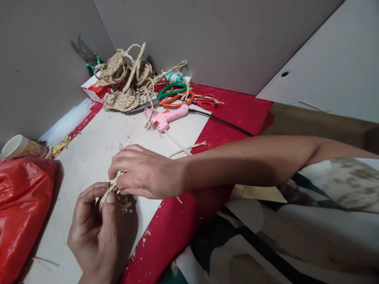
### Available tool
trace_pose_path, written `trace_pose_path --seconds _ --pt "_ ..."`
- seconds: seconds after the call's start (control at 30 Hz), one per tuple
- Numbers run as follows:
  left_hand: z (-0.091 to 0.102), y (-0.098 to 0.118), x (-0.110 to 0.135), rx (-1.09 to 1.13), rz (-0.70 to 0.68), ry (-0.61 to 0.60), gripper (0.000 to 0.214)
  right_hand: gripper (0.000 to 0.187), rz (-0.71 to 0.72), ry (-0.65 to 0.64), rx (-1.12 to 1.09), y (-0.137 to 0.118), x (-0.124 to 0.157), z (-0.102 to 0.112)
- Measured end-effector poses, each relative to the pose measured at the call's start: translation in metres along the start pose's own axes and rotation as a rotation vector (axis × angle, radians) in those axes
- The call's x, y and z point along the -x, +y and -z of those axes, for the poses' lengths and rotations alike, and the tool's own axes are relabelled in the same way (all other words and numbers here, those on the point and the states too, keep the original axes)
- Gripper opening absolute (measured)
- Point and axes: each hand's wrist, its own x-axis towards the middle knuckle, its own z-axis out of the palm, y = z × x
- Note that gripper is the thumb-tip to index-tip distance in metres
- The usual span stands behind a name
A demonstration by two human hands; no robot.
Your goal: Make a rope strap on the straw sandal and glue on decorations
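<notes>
My left hand [96,230], low in the view, pinches a small piece of braided straw rope [108,193] between thumb and fingers. From the right, my right hand [143,171] reaches over, its bent fingers closed on the upper end of the same rope piece. The fingers cover much of the piece, so its full shape is hidden. A white board [97,142] lies beneath both hands. Beyond them rests a pink glue gun [171,117] with a clear glue stick in its back. Behind the glue gun are scissors with green and orange handles [174,96].
A heap of braided straw rope [127,79] sits in the far corner by a red and white box [96,88], pliers [85,53] and small red scissors [205,101]. At left are a tipped paper cup [20,146] and red plastic bag [23,209]. Red cloth [177,221] borders the board.
</notes>
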Motion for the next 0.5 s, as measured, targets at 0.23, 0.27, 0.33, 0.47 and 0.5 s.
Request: trace_pose_path --seconds 0.23,0.27,0.33,0.47,0.5 --pt "0.0034 -0.0019 0.0004 0.025 0.007 -0.053 0.014 0.018 -0.025 -0.055 -0.064 -0.0007 -0.0013 0.0008" --pt "0.0038 -0.0028 0.0004 0.027 -0.01 -0.058 0.014 0.018 -0.025 -0.049 -0.069 -0.0011 -0.0012 0.001" --pt "0.0036 -0.0039 0.0005 0.036 -0.024 -0.062 0.014 0.016 -0.018 -0.032 -0.086 -0.0015 -0.0008 0.0014" --pt "0.0007 -0.0043 0.0007 0.061 -0.011 -0.057 0.012 0.012 -0.021 -0.007 -0.144 -0.0008 -0.0002 0.0019" --pt "0.0002 -0.0043 0.0007 0.06 -0.021 -0.055 0.012 0.011 -0.031 -0.002 -0.165 -0.0005 -0.0001 0.0022"
